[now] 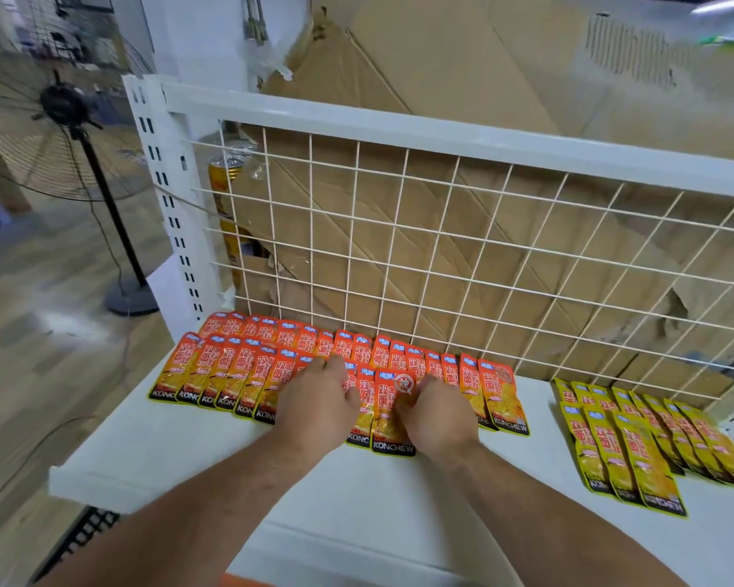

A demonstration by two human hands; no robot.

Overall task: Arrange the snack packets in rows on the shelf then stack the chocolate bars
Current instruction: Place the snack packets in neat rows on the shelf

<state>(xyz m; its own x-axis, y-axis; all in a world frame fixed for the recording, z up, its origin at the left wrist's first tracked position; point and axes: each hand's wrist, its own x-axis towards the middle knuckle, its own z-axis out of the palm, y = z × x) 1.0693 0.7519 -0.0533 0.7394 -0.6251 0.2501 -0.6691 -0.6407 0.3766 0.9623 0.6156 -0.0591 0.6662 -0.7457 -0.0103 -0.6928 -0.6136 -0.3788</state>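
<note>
A single view comes from a camera worn on the person's head, facing forward and steeply down along both forearms onto the white shelf [187,451]. It sits close: the left hand [318,400] and right hand [435,410] fall near the frame's centre, on the orange packets [212,374], with the yellow packets [636,451] at the right edge. The wide lens takes in the wire grid back [441,247] (its straight rail bows) and a standing fan [66,103] far left.

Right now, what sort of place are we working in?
Probably a shop stockroom or back room: a white slotted retail shelf with a wire-mesh back, rows of orange snack packets laid on it, flattened cardboard boxes behind, and a pedestal fan on the floor.
</note>
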